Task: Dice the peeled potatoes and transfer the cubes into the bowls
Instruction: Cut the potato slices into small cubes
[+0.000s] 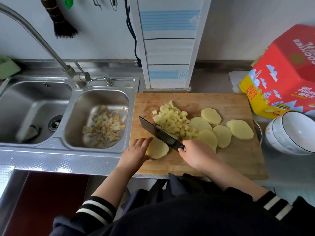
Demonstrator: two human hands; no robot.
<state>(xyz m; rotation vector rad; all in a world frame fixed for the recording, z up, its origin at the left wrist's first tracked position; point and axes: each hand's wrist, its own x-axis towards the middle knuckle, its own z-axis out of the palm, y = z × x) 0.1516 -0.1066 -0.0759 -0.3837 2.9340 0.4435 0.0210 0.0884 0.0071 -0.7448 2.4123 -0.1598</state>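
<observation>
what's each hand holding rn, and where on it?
Right hand grips the knife by its handle. Left hand holds nothing; straight fingers rest on the potato slice at its left edge.

This is a home kitchen. Left of the left hand (136, 153) a stainless double sink (51, 106) with a swivel faucet (34, 33) holds potato peelings (105, 125) in its smaller basin. Under both hands lies a wooden cutting board (238, 160). Beyond the right hand (197, 154), stacked white bowls (293, 133) and a cookie gift box (286, 74) stand on the metal counter.
</observation>
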